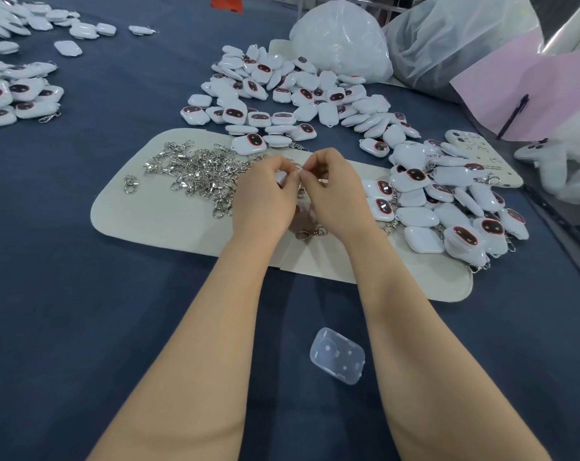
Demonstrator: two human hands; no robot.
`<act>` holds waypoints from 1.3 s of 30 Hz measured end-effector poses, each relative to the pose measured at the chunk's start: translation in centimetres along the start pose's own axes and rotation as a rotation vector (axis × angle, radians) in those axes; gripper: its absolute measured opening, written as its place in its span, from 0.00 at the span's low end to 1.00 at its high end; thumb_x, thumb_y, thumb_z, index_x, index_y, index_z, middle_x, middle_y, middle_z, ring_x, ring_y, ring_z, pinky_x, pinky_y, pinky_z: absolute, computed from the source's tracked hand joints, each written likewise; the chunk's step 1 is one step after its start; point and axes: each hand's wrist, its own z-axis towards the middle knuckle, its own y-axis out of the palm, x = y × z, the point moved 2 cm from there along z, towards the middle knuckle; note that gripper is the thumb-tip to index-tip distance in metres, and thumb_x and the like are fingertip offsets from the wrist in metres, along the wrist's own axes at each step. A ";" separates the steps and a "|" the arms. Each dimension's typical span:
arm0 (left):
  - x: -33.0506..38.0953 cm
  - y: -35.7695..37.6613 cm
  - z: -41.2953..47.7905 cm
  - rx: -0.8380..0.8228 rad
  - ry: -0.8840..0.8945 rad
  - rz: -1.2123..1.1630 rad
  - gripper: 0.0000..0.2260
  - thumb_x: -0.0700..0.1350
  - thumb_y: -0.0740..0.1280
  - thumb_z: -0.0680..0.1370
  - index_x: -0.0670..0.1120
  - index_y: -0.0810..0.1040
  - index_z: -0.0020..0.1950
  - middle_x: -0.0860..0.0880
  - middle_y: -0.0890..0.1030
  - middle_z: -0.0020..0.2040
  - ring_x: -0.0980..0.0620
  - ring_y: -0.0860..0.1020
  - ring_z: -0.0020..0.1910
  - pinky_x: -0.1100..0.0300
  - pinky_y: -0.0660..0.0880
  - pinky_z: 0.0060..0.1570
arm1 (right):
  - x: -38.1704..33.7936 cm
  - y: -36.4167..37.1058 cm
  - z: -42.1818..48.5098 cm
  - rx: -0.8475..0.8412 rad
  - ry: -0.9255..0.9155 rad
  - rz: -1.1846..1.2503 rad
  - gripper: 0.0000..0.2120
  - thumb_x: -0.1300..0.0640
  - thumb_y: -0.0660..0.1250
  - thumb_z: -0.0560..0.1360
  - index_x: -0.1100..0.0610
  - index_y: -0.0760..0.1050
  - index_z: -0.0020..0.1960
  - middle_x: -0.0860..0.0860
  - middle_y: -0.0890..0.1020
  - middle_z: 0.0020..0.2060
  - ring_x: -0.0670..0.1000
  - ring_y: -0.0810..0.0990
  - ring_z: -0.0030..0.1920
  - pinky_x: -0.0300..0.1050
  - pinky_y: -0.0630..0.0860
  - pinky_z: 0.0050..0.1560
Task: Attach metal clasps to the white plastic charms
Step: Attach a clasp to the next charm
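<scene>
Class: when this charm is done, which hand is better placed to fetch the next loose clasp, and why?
Left, probably. The left hand borders the clasp pile on the mat; the right hand lies on the far side and would have to cross over.

No readable text, dark print on cream card (488,154) too blurred

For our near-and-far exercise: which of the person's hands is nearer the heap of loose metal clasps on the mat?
Left. The left hand is at the right edge of the heap of clasps; the right hand is further right, beyond the left one.
</scene>
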 end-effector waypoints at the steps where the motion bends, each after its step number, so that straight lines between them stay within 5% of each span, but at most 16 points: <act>1: 0.0 0.0 -0.1 0.007 0.008 0.035 0.06 0.45 0.63 0.79 0.47 0.79 0.50 0.48 0.82 0.44 0.45 0.81 0.43 0.52 0.76 0.45 | 0.0 0.0 0.0 -0.008 -0.010 -0.029 0.06 0.63 0.63 0.77 0.54 0.69 0.45 0.42 0.74 0.37 0.39 0.74 0.38 0.29 0.69 0.41; 7: 0.1 0.0 -0.3 0.041 0.020 0.175 0.06 0.46 0.63 0.78 0.50 0.78 0.53 0.46 0.81 0.43 0.44 0.79 0.44 0.56 0.73 0.43 | -0.7 0.1 0.0 -0.011 -0.069 -0.157 0.05 0.65 0.61 0.76 0.56 0.70 0.47 0.52 0.77 0.46 0.52 0.76 0.48 0.47 0.73 0.52; 15: 0.0 0.0 0.0 0.048 -0.087 -0.135 0.03 0.44 0.64 0.78 0.51 0.75 0.45 0.55 0.78 0.39 0.54 0.82 0.30 0.52 0.79 0.43 | -0.7 0.0 0.2 0.053 -0.019 0.019 0.06 0.65 0.64 0.75 0.55 0.71 0.47 0.41 0.74 0.37 0.37 0.73 0.38 0.27 0.70 0.42; 39: 0.4 0.0 -0.3 0.076 -0.005 -0.026 0.05 0.46 0.64 0.79 0.47 0.77 0.49 0.47 0.82 0.44 0.43 0.82 0.39 0.49 0.77 0.44 | -0.9 0.0 0.0 0.082 -0.071 -0.022 0.05 0.64 0.65 0.75 0.55 0.73 0.44 0.41 0.75 0.34 0.38 0.74 0.36 0.28 0.69 0.40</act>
